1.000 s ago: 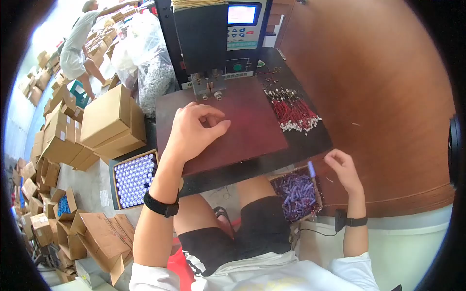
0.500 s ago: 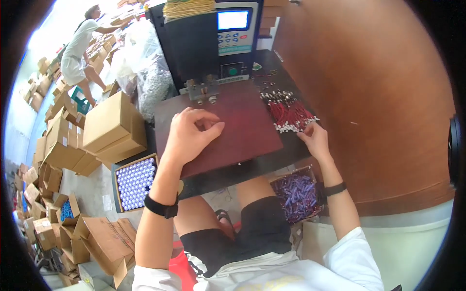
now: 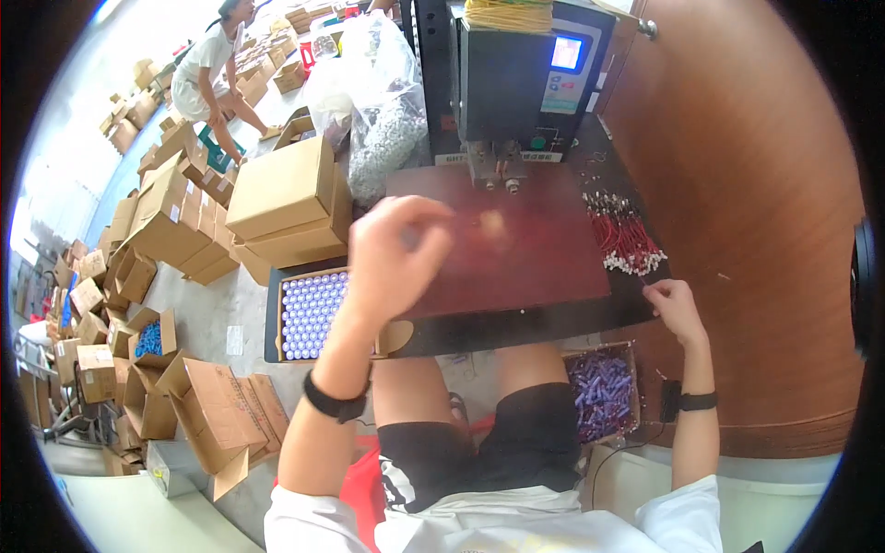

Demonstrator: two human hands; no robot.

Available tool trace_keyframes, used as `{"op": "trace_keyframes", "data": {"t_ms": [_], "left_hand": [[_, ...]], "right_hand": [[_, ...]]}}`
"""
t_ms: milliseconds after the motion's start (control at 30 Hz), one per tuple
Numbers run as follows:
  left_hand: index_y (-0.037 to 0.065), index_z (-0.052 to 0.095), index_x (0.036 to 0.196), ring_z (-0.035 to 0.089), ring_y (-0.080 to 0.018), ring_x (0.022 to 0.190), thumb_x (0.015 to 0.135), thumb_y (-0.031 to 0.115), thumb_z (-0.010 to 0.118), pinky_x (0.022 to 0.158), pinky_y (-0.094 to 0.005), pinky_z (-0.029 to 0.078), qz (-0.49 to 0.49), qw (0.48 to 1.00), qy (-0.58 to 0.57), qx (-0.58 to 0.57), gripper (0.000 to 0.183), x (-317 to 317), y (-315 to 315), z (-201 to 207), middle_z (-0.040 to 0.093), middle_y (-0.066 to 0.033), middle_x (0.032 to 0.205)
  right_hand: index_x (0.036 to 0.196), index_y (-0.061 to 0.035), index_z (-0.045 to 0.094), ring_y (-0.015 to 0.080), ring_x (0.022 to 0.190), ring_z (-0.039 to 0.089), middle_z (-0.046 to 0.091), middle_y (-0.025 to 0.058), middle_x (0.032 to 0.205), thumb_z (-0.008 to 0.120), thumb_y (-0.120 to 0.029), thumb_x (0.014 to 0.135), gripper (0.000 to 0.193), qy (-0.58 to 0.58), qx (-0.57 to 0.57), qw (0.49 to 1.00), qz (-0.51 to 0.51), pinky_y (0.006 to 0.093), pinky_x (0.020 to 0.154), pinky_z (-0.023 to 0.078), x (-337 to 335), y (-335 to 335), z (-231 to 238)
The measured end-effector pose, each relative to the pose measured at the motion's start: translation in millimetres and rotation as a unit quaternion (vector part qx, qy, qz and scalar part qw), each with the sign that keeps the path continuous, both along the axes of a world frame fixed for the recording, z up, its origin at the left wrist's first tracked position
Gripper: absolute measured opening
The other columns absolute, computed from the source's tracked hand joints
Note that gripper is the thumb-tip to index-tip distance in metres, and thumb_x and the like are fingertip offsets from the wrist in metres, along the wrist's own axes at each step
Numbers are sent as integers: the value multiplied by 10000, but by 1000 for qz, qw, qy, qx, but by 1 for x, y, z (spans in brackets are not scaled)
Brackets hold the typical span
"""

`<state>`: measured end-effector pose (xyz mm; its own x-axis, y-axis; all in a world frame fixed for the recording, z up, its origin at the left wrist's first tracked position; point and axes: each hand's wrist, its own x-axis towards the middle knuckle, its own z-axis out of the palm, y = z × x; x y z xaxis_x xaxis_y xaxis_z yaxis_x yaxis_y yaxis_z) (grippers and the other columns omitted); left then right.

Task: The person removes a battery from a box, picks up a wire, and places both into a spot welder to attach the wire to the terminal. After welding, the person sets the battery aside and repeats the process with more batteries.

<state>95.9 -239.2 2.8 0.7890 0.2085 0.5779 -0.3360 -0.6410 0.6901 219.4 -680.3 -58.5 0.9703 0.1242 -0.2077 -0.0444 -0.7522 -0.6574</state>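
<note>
My left hand (image 3: pixel 396 263) hovers over the left part of a dark red work board (image 3: pixel 544 267), blurred. Its thumb and forefinger are curved with a gap between them, and I see nothing in the gap. At the board's right lies a bundle of red wire leads (image 3: pixel 619 230) with white connectors at the near end. My right hand (image 3: pixel 680 311) is just beyond those connectors, thumb and fingers pinched on what looks like one thin wire lead. A spot-welding machine (image 3: pixel 502 88) stands behind the board, its two electrode tips (image 3: pixel 502 180) above the board's far edge.
A box of upright purple-white battery cells (image 3: pixel 313 313) sits left of the board. Loose purple cells fill another box (image 3: pixel 601 392) beside my right knee. Cardboard boxes (image 3: pixel 286 198) and a clear bag (image 3: pixel 383 129) stand at left. Another person (image 3: pixel 207 69) bends at the far left.
The view has shifted, so the bench sits further right. My right hand has drawn slightly toward me from the connectors. My left thumb and forefinger are a little further apart.
</note>
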Motion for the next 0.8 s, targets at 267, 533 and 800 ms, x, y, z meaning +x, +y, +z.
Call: {"op": "trace_keyframes", "data": {"t_ms": [267, 533, 800], "left_hand": [[28, 698, 954, 613, -323, 1000, 764, 124, 713, 899, -435, 496, 87, 950, 192, 233, 214, -72, 74, -39, 673, -130, 944], [19, 692, 917, 602, -355, 960, 754, 27, 734, 844, -437, 508, 92, 927, 214, 294, 168, -67, 63, -55, 632, -145, 907], [14, 694, 957, 606, -371, 981, 780, 6, 712, 853, -447, 524, 117, 890, 281, 339, 178, -56, 55, -57, 615, -168, 955]], "right_hand": [[1115, 22, 683, 66, 687, 570, 644, 3, 825, 593, -132, 1007, 209, -53, 138, 989, 28, 226, 575, 446, 2, -8, 13], [1027, -63, 674, -13, 585, 381, 525, -93, 750, 625, -204, 1014, 149, -112, 176, 977, -54, 189, 491, 261, 1, 14, 44], [1045, -41, 703, -23, 667, 433, 607, -80, 830, 660, -201, 1000, 173, -118, 311, 943, 29, 179, 555, 302, -1, 76, 73]]}}
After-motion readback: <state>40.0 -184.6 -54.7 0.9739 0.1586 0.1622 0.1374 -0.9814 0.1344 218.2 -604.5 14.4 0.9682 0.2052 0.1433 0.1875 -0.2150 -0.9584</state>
